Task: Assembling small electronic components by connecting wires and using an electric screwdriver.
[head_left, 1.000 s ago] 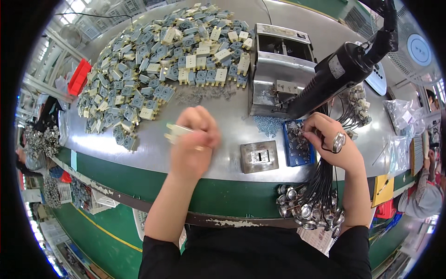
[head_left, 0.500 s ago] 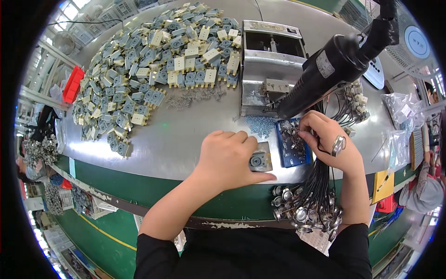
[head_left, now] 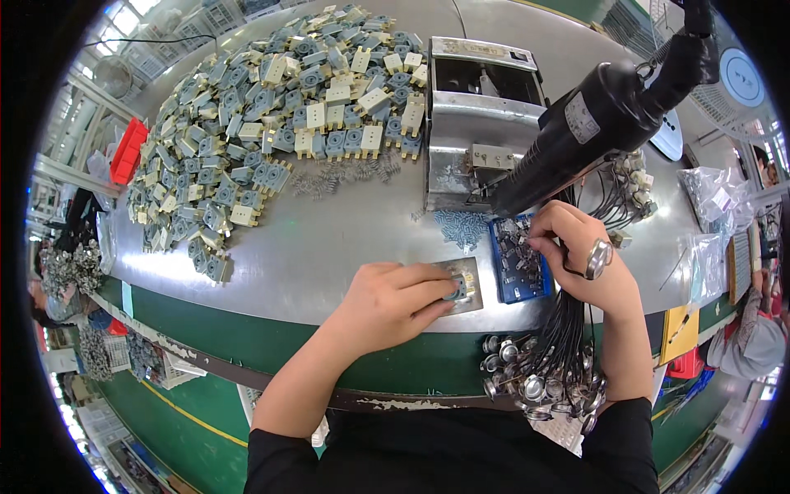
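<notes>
My left hand (head_left: pixel 387 306) is closed over a small grey plastic housing (head_left: pixel 463 287) with brassy contacts. The housing rests on a square metal plate (head_left: pixel 472 267) near the table's front edge, partly covered by my fingers. To the right, my right hand (head_left: pixel 583 262) pinches at the edge of a blue tray (head_left: pixel 529 293) of small metal parts. A black wire with a round metal cap (head_left: pixel 599 258) runs through this hand, the cap lying against its back. What sits between those fingertips is too small to make out. Below hangs a bundle of black wires (head_left: pixel 568 321) with similar round caps (head_left: pixel 539 387).
A big heap of grey and cream housings (head_left: pixel 271 107) covers the far left, with loose springs (head_left: pixel 346 174) along it. Bluish screws (head_left: pixel 462 227) lie before a metal machine (head_left: pixel 473 123). A thick black cylindrical tool (head_left: pixel 568 132) slants over the tray. Clear bags (head_left: pixel 714 193) lie right.
My left hand has come slightly nearer and curled its fingers over the housing; before, its thumb was stretched out beside it. My right hand stays at the tray. The black tool has shifted slightly.
</notes>
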Demonstrator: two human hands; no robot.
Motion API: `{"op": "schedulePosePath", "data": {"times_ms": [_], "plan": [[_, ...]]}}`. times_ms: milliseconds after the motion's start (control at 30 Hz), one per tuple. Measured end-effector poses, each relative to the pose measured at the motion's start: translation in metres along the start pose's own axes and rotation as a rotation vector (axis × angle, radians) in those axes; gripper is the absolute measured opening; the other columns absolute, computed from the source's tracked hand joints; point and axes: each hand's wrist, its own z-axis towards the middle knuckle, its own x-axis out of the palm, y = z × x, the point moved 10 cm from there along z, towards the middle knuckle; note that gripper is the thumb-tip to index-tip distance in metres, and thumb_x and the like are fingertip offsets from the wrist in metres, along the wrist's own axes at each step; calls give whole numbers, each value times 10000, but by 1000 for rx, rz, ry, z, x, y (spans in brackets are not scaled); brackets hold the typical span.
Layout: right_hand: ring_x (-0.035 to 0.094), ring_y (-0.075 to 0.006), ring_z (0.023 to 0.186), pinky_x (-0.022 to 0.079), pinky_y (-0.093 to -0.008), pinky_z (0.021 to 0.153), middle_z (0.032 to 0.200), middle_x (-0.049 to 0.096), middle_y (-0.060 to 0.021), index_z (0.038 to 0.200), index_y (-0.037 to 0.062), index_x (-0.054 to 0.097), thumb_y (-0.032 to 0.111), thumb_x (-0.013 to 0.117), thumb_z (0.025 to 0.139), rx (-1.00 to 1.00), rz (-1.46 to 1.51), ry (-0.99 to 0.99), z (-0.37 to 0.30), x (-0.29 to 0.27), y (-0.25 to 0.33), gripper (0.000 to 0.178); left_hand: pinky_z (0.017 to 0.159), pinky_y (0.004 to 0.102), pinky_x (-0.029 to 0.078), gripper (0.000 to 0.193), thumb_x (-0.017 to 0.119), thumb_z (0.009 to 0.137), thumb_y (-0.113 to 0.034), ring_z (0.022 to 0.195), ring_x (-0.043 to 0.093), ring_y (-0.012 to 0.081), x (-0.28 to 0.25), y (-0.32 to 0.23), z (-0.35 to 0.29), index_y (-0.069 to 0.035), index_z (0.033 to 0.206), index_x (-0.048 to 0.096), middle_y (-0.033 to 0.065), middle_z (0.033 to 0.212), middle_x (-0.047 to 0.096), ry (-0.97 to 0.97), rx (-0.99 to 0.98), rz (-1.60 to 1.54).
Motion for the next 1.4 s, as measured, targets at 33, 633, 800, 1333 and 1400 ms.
{"op": "schedulePosePath", "data": {"times_ms": [33, 633, 800, 1333, 1400], "plan": [[674, -334, 785, 538, -395, 694, 910, 654, -152, 1011, -7, 615, -101, 702, 869, 29, 1, -21, -1, -1, -1, 191, 666, 342, 595, 274, 915, 773, -147, 816, 762, 238, 2, -3, 0, -105, 1014, 792, 33, 1056, 782, 19, 9, 12], [711, -298, 778, 551, -387, 669, 895, 664, -128, 1053, -2, 742, -119, 686, 870, -1, 8, 37, -4, 0, 18, 224, 680, 380, 545, 264, 827, 856, -177, 726, 667, 288, -41, 62, 25, -84, 1096, 772, 65, 1002, 739, -128, -459, 56], [742, -301, 788, 588, -379, 699, 950, 745, -149, 1024, 4, 753, -79, 728, 853, -53, 29, 114, -2, 4, 24, 192, 724, 417, 546, 246, 781, 908, -253, 794, 683, 304, -7, 89, 37, -71, 1073, 759, 84, 915, 702, 186, -487, 320], [752, -300, 779, 593, -360, 705, 938, 768, -172, 917, -37, 781, 11, 717, 817, -11, 428, 287, 2, 42, 39, 128, 640, 236, 522, 200, 558, 1079, -4, 765, 735, 132, 2, 60, -21, -5, 1275, 599, 137, 1072, 785, -63, -679, -866], [752, -290, 787, 585, -356, 711, 940, 769, -174, 929, -46, 782, 41, 750, 843, 5, 456, 266, 2, 43, 37, 126, 635, 237, 522, 242, 559, 1081, -9, 761, 734, 128, 8, 64, -25, -8, 1321, 589, 136, 1089, 785, -72, -678, -861]]}}
